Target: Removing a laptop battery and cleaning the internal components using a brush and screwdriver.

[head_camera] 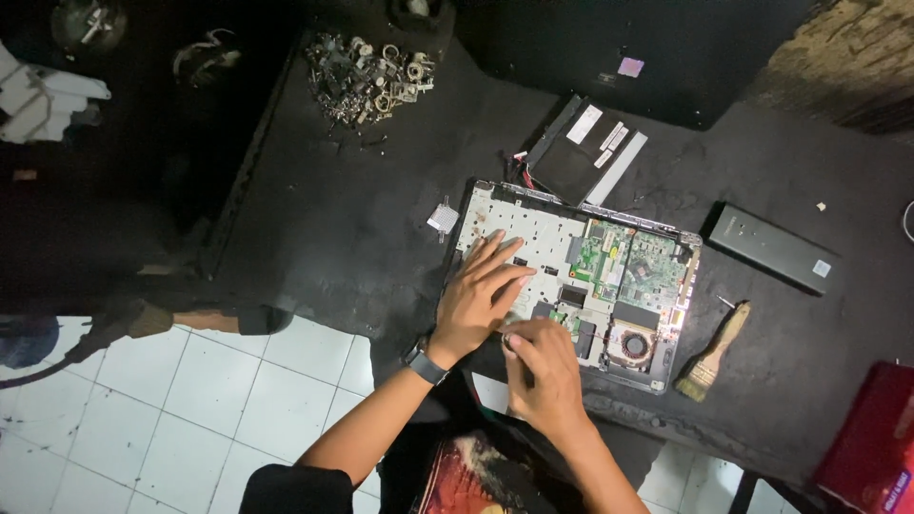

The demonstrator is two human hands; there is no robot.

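While your hands work over it, the black worktop [362,228] spreads beyond them, carrying the opened laptop chassis [571,276] directly beneath your palms. Your left hand [476,300] lies flat and released, fingers spread on its pale inner frame. Your right hand [543,366] sits just beside it at the chassis' near edge, fingers curled; what they pinch is too small to tell. Beyond your hands lies a black drive unit [583,152]; to the right, a dark battery pack [773,247], then a brush [712,352]. Far ahead, left, sits a pile of metal parts [367,76].
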